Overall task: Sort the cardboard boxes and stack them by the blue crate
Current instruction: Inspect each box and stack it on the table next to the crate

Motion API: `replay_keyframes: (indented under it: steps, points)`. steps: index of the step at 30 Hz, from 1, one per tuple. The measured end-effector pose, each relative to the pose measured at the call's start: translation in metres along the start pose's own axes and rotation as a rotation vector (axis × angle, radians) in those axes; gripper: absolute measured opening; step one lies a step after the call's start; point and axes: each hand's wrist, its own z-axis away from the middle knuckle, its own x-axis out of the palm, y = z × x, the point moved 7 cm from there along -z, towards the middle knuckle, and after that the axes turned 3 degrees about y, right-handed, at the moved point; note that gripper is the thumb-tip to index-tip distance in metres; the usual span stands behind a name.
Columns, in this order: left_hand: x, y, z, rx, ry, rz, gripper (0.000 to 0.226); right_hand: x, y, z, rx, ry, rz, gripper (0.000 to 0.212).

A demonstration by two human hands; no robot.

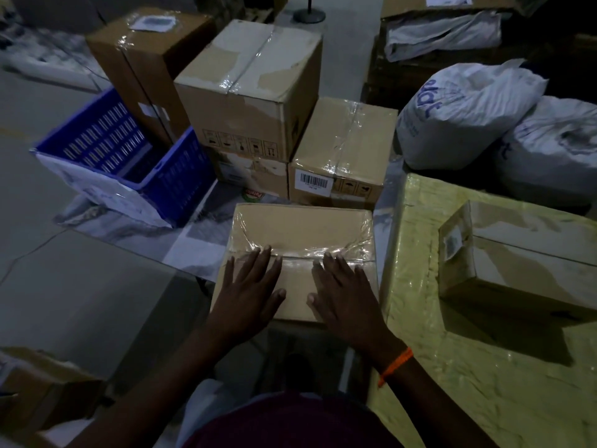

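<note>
A taped cardboard box (300,227) sits on the floor right in front of me. My left hand (248,286) and my right hand (342,292) lie flat on its top, fingers spread, holding nothing. Behind it stands a barcode-labelled box (342,147). To its left a large box (248,88) rests on a lower box (252,173). A tall brown box (145,69) stands at the back. The blue crate (129,156) sits tilted at the left, beside these boxes.
A large yellow-wrapped package (484,367) fills the right side, with a small plastic-wrapped box (523,263) on top. Two white sacks (462,114) lie behind it. Another box (38,392) is at bottom left. Bare grey floor stretches to the left.
</note>
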Motion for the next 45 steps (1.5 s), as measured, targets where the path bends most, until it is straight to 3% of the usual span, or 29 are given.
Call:
replay_keyframes:
  steps: [4, 13, 16, 19, 22, 25, 32, 36, 39, 41, 45]
  points:
    - [0.008, -0.003, 0.019, 0.017, 0.032, -0.006, 0.068, 0.005, -0.002, 0.019, -0.022, -0.006, 0.051, 0.065]
    - [0.004, -0.005, 0.015, -0.043, 0.048, 0.009, 0.067, -0.008, 0.005, 0.007, 0.012, -0.002, -0.084, 0.061]
    - [0.002, -0.016, 0.013, -0.192, 0.083, 0.035, 0.077, -0.020, 0.024, 0.016, 0.185, 0.214, -0.089, 0.060]
    - [0.005, -0.021, 0.009, -0.296, 0.052, 0.065, 0.085, -0.021, 0.058, 0.029, 0.565, 0.246, -0.392, 0.079]
    - [-0.001, -0.021, 0.005, -0.307, 0.048, 0.101, 0.088, -0.023, 0.071, 0.027, 0.664, 0.197, -0.689, 0.054]
    - [-0.006, -0.014, 0.002, -0.285, 0.027, 0.173, 0.092, -0.040, 0.075, 0.022, 0.635, 0.208, -0.709, 0.045]
    - [0.005, 0.018, 0.019, -0.253, 0.094, 0.405, 0.096, -0.105, 0.069, -0.001, 0.580, 0.301, -0.534, 0.064]
    - [0.007, 0.012, 0.034, -0.312, 0.042, 0.504, 0.097, -0.137, 0.017, -0.025, 0.377, 0.298, -0.302, 0.084]
    - [0.002, -0.009, 0.042, -0.295, 0.015, 0.407, 0.092, -0.142, -0.035, -0.041, 0.182, 0.293, -0.203, 0.089]
    - [-0.007, -0.024, 0.043, -0.281, 0.018, 0.381, 0.104, -0.140, -0.060, -0.053, 0.044, 0.291, -0.176, 0.092]
    - [-0.055, -0.036, 0.040, -0.132, 0.268, 0.287, 0.134, -0.134, -0.098, -0.075, -0.263, 0.219, -0.075, 0.098]
